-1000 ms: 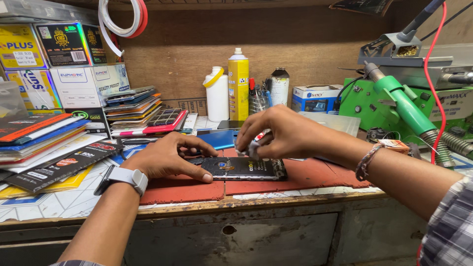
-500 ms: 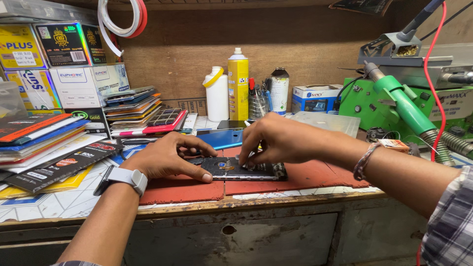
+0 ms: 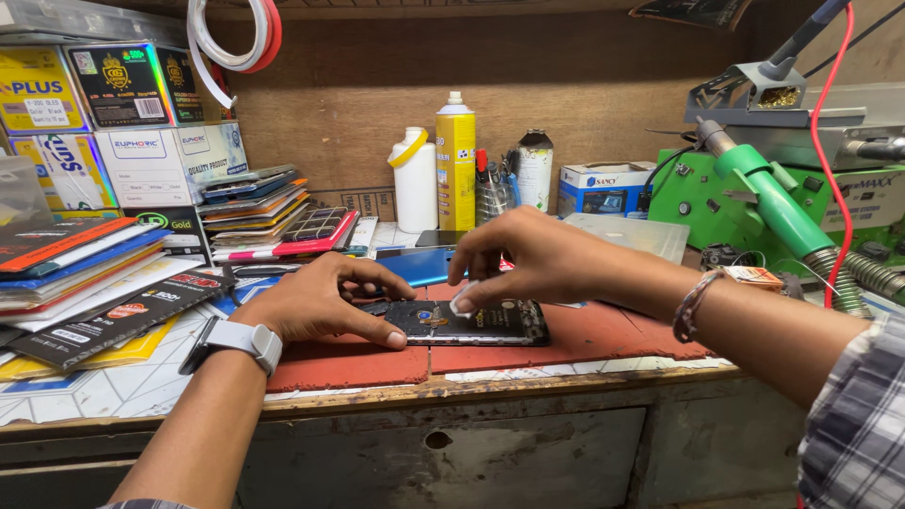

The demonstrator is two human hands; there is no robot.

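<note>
Red rubber matting point(image 3: 584, 341) lies under both hands, and on it, between them, rests an opened phone point(image 3: 471, 322) with its dark insides facing up. Spread flat, the left hand point(image 3: 316, 303) presses on the phone's near-left end, thumb along its front edge. From the other side, the right hand point(image 3: 528, 256) pinches a small white piece point(image 3: 462, 302) between thumb and fingertips against the phone's middle, with a blue panel point(image 3: 419, 266) just behind both hands.

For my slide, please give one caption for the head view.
Left hand steadies an opened phone on a red mat; right hand presses a small white piece onto it.
</note>
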